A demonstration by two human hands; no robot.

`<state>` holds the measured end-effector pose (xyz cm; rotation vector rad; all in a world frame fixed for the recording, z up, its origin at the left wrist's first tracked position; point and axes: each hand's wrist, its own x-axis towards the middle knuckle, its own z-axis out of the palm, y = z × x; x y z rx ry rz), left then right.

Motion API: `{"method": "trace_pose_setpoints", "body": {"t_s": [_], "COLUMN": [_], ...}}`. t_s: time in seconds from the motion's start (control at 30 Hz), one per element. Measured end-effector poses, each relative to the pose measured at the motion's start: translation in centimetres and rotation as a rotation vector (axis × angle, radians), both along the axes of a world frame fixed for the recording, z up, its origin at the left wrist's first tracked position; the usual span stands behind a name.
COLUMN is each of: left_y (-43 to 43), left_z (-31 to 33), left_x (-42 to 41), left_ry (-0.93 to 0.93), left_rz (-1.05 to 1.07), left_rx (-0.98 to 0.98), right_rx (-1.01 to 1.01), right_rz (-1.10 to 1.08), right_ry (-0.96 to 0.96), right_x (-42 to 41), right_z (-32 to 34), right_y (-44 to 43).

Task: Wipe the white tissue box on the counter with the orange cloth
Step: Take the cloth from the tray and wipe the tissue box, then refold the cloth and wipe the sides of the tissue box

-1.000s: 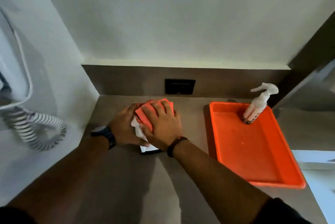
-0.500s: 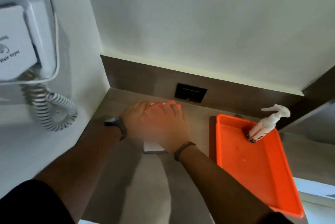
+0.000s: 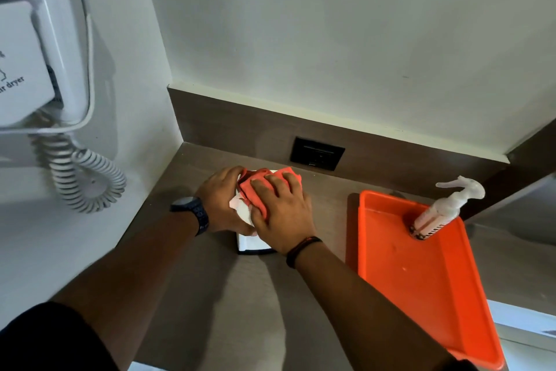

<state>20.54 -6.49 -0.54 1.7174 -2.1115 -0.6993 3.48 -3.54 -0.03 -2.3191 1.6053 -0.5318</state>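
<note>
The white tissue box [image 3: 251, 246] stands on the brown counter [image 3: 240, 295] near the back corner, mostly hidden under both hands; only its near face and a tuft of white tissue show. The orange cloth [image 3: 255, 187] lies bunched on top of the box. My right hand [image 3: 281, 214] presses flat on the cloth, fingers spread and pointing toward the wall. My left hand [image 3: 221, 199], with a dark watch on the wrist, grips the box's left side and touches the cloth's left edge.
An orange tray [image 3: 421, 295] sits to the right on the counter, with a white spray bottle [image 3: 445, 206] leaning in its far corner. A black wall socket [image 3: 317, 153] is behind the box. A white wall-mounted hair dryer [image 3: 36, 64] with coiled cord hangs at left.
The camera has tilted and shifted, bringing the hair dryer into view. My right hand stays pressed on the cloth atop the box, sliding slightly; my left hand keeps holding the box.
</note>
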Motion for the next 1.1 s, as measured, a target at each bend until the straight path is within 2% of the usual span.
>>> {"method": "trace_pose_setpoints", "body": {"t_s": [0.1, 0.17, 0.23, 0.33, 0.4, 0.43, 0.5, 0.6, 0.7, 0.77, 0.83, 0.93, 1.0, 1.07, 1.1], "left_y": [0.1, 0.1, 0.3, 0.7, 0.9, 0.8, -0.2, -3.4, -5.4, -5.7, -4.9, -3.0, -2.5, -2.9, -3.4], "left_z": [0.1, 0.1, 0.1, 0.0, -0.1, 0.0, 0.9, 3.2, 4.9, 5.2, 5.1, 4.0, 3.7, 4.0, 4.0], "left_x": [-0.4, -0.6, -0.9, -1.6, -1.6, -1.3, -0.6, -1.4, -4.5, -5.7, -6.2, -7.6, -8.5, -8.1, -7.4], "left_ry": [-0.045, -0.073, -0.115, -0.204, -0.27, -0.331, -0.503, -0.702, -0.801, -0.77, -0.704, -0.581, -0.484, -0.397, -0.41], "left_rz": [0.032, 0.075, 0.115, 0.195, 0.177, 0.089, -0.216, -0.577, -0.806, -0.837, -0.668, -0.12, 0.158, 0.251, 0.198], "left_rx": [0.022, 0.036, 0.063, 0.103, 0.084, 0.046, 0.002, -0.015, -0.076, -0.062, -0.016, 0.059, 0.133, 0.306, 0.319], "right_rx": [0.026, 0.085, 0.198, 0.411, 0.423, 0.408, 0.384, 0.307, 0.238, 0.258, 0.262, 0.24, 0.232, 0.236, 0.234], "right_rz": [0.044, -0.034, -0.257, -0.756, -0.898, -0.909, -0.888, -0.875, -0.825, -0.794, -0.771, -0.785, -0.811, -0.812, -0.816], "right_ry": [-0.019, -0.116, -0.384, -0.957, -1.189, -1.241, -1.31, -1.306, -1.299, -1.307, -1.299, -1.306, -1.299, -1.305, -1.321], "right_x": [-1.7, -2.4, -2.5, -3.5, -4.9, -5.3, -6.0, -6.6, -7.4, -8.1, -8.7, -9.3, -9.1, -8.5, -8.3], "right_z": [0.1, -0.1, 0.0, 0.3, 0.1, -0.1, -0.5, -0.5, -0.5, -0.6, -0.5, -0.6, -0.6, -0.6, -0.7], "right_y": [-0.9, -1.6, -2.0, -2.3, -2.2, -2.3, -2.5, -2.5, -2.1, -2.0, -1.8, -1.8, -1.8, -1.7, -1.6]}}
